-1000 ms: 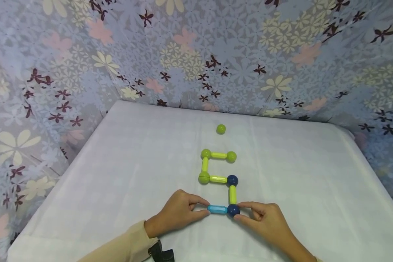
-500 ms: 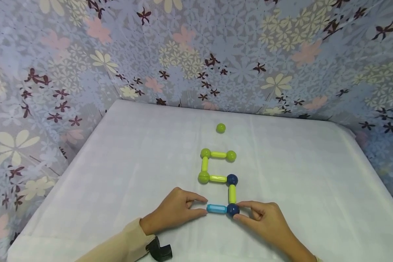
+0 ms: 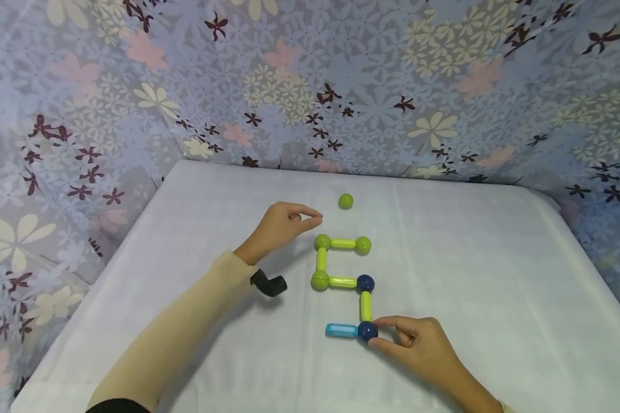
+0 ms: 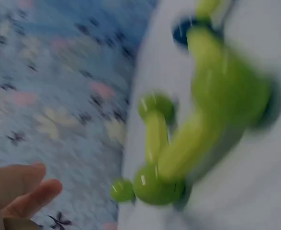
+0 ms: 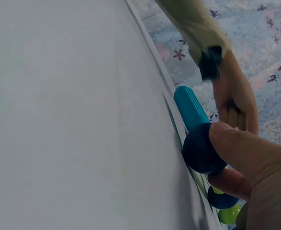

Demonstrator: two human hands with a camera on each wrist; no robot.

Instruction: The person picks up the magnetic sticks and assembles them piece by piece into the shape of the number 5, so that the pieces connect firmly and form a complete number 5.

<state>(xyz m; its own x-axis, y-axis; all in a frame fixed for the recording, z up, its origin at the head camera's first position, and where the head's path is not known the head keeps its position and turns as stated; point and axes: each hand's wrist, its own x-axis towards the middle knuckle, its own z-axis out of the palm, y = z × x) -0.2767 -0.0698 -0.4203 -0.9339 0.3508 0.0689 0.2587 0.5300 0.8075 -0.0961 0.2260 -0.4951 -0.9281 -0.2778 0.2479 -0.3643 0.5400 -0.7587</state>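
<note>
My right hand [image 3: 417, 343] pinches a dark blue ball [image 3: 367, 331] between thumb and forefinger. A light blue stick [image 3: 341, 330] joins that ball on its left, and a yellow-green stick [image 3: 365, 306] runs from it to a second dark blue ball [image 3: 365, 283]. More yellow-green sticks and green balls continue the chain in an S-like shape, ending at a green ball [image 3: 363, 245]. Above the table, left of the chain's far end, my left hand [image 3: 281, 228] holds nothing, its fingers extended. A loose green ball [image 3: 345, 201] lies beyond, right of its fingertips. The left wrist view is blurred.
White cloth covers the table [image 3: 470, 252]. Behind it and at its sides hangs a floral fabric [image 3: 310, 86]. A black device [image 3: 268, 284] sits on the left wrist.
My left hand has let go of the light blue stick and moved away, up toward the far end of the table. The right hand stays on the dark blue ball.
</note>
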